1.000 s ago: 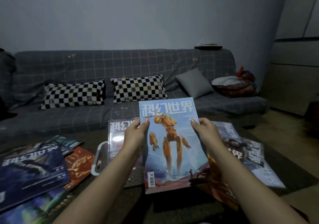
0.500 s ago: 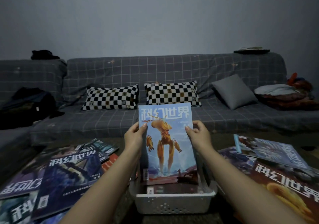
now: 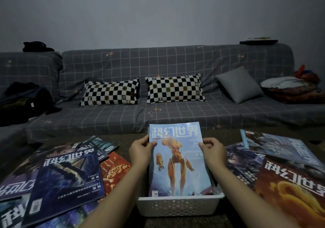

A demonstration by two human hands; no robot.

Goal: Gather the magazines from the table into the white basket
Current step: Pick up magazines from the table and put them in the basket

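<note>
Beyond both hands, a grey checked sofa [image 3: 175,108] runs the full width of the room, with two black-and-white chequered cushions [image 3: 110,93] and a plain grey cushion [image 3: 239,84] propped against its back. Dark clothing [image 3: 21,99] lies heaped on the seat far out past the left hand [image 3: 141,151], and a bundle of folded fabric [image 3: 295,89] sits far out past the right hand [image 3: 213,151].

The dark worktop [image 3: 123,140] lies beneath the hands. Outward of the left hand it carries a loose spread of overlapping magazines, the dark blue magazine [image 3: 68,180] uppermost and a red one [image 3: 114,169] just beside the left forearm. Outward of the right hand lie more, an orange magazine [image 3: 295,192] nearest the camera and a pale blue one [image 3: 279,148] behind it.

Between the hands stands the light blue magazine [image 3: 177,161], its cover showing an orange long-legged figure. It leans tilted back, its lower edge down inside the white basket [image 3: 179,206], which sits on the worktop between the forearms. The left hand grips the magazine's left edge near the top, thumb on the cover; the right hand grips the right edge at the same height, fingers curled around it.
</note>
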